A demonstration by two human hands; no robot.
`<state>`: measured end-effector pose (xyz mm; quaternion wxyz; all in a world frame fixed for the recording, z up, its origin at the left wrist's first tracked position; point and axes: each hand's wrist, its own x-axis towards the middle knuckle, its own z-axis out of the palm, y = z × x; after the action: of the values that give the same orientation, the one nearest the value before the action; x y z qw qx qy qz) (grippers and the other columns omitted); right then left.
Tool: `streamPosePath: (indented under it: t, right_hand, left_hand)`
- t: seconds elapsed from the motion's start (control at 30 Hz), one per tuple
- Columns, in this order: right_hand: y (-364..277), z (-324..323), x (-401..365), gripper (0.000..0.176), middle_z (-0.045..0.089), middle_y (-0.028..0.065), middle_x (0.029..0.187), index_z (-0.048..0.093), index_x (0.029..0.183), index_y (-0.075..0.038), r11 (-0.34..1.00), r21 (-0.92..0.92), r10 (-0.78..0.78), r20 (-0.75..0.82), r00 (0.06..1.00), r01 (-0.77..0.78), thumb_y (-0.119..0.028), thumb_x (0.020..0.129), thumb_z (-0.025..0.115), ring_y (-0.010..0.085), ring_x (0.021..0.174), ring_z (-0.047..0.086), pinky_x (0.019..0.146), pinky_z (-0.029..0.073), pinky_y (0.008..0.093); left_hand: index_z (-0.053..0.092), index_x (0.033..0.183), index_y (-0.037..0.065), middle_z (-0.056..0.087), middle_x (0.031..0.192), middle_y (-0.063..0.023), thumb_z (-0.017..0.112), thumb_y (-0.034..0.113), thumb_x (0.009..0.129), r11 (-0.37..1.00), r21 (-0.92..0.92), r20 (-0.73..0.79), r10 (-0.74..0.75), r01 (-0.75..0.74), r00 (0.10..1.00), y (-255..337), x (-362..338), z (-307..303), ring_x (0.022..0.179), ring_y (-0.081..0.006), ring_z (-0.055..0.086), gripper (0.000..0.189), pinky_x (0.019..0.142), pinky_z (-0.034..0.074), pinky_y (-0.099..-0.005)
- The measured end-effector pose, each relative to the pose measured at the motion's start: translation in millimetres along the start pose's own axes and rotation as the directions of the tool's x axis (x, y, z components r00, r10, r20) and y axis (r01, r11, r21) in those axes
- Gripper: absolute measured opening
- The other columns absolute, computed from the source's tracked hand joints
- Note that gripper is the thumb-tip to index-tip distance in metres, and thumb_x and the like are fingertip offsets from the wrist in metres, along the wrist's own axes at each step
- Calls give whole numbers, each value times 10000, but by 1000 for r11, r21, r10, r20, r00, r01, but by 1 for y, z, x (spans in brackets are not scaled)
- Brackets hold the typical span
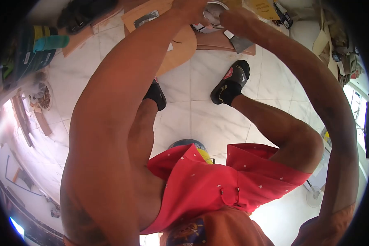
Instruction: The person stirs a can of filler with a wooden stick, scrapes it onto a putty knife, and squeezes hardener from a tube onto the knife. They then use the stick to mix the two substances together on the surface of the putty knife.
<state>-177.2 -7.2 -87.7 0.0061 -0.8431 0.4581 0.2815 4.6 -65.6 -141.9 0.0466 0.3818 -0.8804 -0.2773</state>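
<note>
1. the round container [215, 14] is at the far middle of the scene, between the two hands, above the brown board [221, 42]; whether its base rests on anything cannot be told.
2. the left hand [189, 11] is at the container's left side, partly cut off by the top edge of the view. its fingers are too hidden to tell whether they grip or lie open.
3. the right hand [236, 21] is at the container's right side, fingers apparently bent in near the rim; whether they pinch it cannot be told.
4. to handle it well, i'd support it evenly from both sides and keep the rim level, since a harder push from one hand could tip it or let it slip.
5. fingers are best kept on the outer wall, as the rim looks thin and may be awkward to press on.
6. working so far out, with both arms stretched, likely costs control; bringing the container nearer would help.
7. just right of it and nearer lies a grey flat piece [241, 44], and to the left a tan sheet [183, 48] with a rounded edge. a low elbow or wrist could catch either.
</note>
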Motion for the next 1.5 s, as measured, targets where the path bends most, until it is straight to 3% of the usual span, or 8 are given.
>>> streamPosePath:
  t: [0.37,0.5,0.6,0.8,1.0,1.07,1.17,1.5]
  right_hand:
    - [28,2,14,215,732,188,798,758,809,-32,993,-63,-87,142,986,96,-235,747,725,339,783,732,656,570,443]
    - [40,-26,33,266,723,203,795,753,845,-4,997,9,-74,376,924,76,-256,782,696,358,769,720,660,557,455]
    - [84,-31,32,295,728,204,832,745,885,2,978,167,51,389,920,-125,-260,754,720,367,766,714,666,551,468]
    - [23,1,4,254,716,212,841,727,880,8,1000,25,-9,128,992,5,-219,767,703,336,825,720,673,542,443]
    - [92,-20,20,235,721,222,877,739,909,-3,647,500,153,654,741,-575,-188,770,695,337,856,723,704,563,457]
    - [81,-24,19,228,725,217,882,738,910,8,923,241,164,459,873,-300,-174,785,680,337,854,723,696,561,456]
    - [42,-12,11,226,727,213,871,735,904,19,996,69,36,231,972,-53,-167,799,663,336,832,721,677,557,451]
    - [77,-28,11,233,721,196,808,737,896,21,983,141,57,381,923,-119,-147,852,582,312,735,720,611,555,425]
  left_hand:
    - [502,1410,121,697,1175,-194,899,368,601,1000,-7,15,26,-25,1000,-1,2,-4,1117,-372,658,935,931,535,-492]
    - [503,1409,110,698,1172,-195,903,374,599,1000,-11,12,-1,1,1000,5,-1,-8,1114,-370,660,941,930,535,-490]
    - [500,1410,110,695,1178,-194,908,379,598,1000,-5,2,-11,11,1000,4,-3,-10,1121,-369,657,948,931,533,-490]
    - [495,1412,109,690,1190,-193,918,391,597,1000,9,3,-21,21,1000,9,-2,-14,1135,-369,650,961,932,530,-491]
    - [483,1425,113,676,1217,-196,918,392,609,1000,8,-18,-11,11,1000,7,-2,-9,1160,-372,635,965,942,524,-494]
    - [474,1434,112,671,1227,-199,914,388,616,1000,4,-12,-19,19,1000,4,-2,-9,1169,-372,630,969,949,521,-494]
    - [460,1448,109,663,1243,-203,908,383,627,1000,-5,-3,-12,12,1000,4,-2,-6,1184,-373,622,975,958,517,-494]
    - [432,1473,107,640,1286,-211,895,365,649,1000,-7,1,-11,11,1000,1,-1,-2,1218,-372,603,980,969,512,-498]
